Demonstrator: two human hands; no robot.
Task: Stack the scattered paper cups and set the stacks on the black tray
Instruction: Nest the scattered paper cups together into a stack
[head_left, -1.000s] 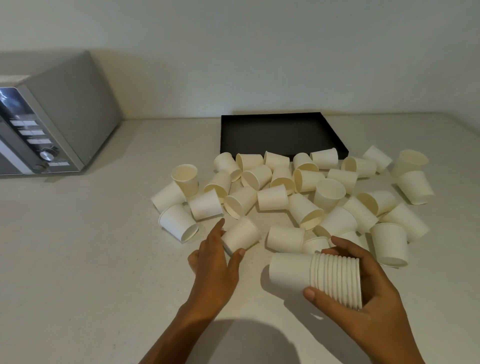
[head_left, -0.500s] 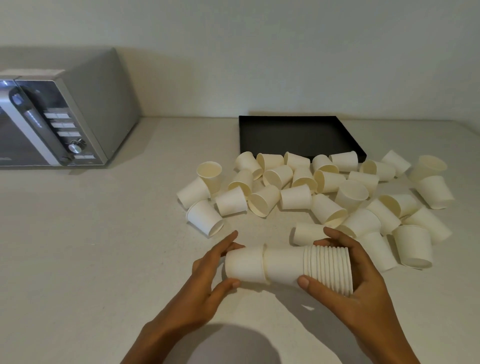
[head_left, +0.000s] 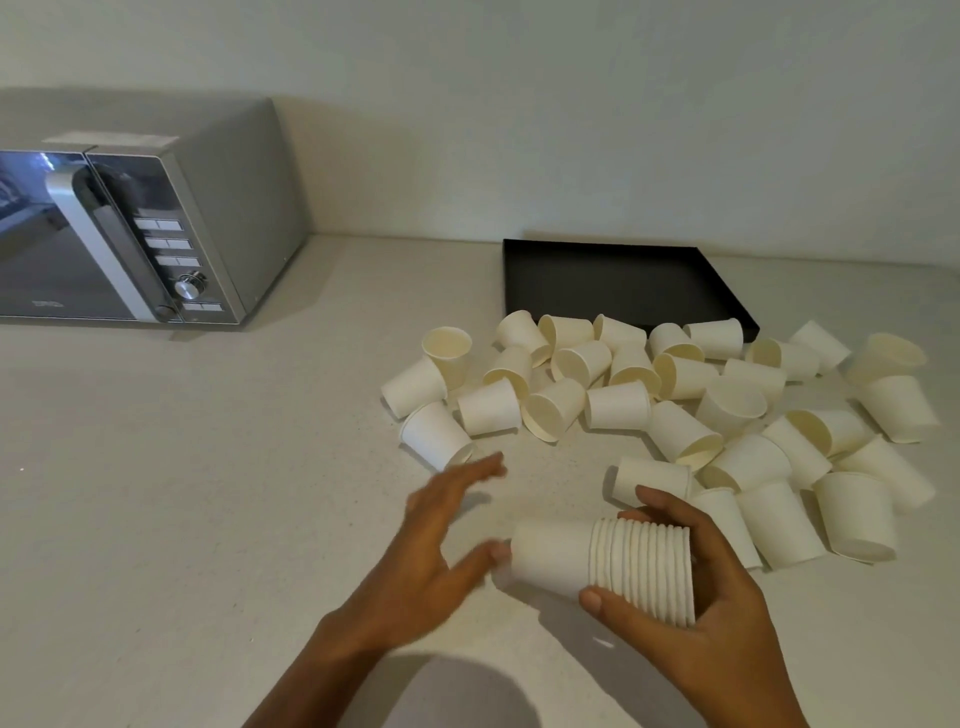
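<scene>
Low in the frame, right of centre, the right hand (head_left: 711, 597) grips a sideways stack of nested white paper cups (head_left: 602, 564): its thumb presses the near side by the rims and its fingers curl over the far side. The stack's closed bottom points toward the left of the frame, its crowded rims toward the right.

Just left of the stack, the left hand (head_left: 426, 551) is blurred, with its fingers spread and stretched toward the upper right. Its thumb tip lies at the stack's closed end; whether it touches there cannot be told.

Across the middle and right of the frame, loose white paper cups (head_left: 618, 405) are scattered on the pale speckled tabletop (head_left: 208, 493), most on their sides and some upright or inverted. One fallen cup (head_left: 652, 480) lies right behind the right hand's fingers.

The flat black rectangular tray (head_left: 613, 280) sits above the pile, near the white wall, with several cups against its near edge.

A silver microwave oven (head_left: 156, 234) stands at the upper left.
</scene>
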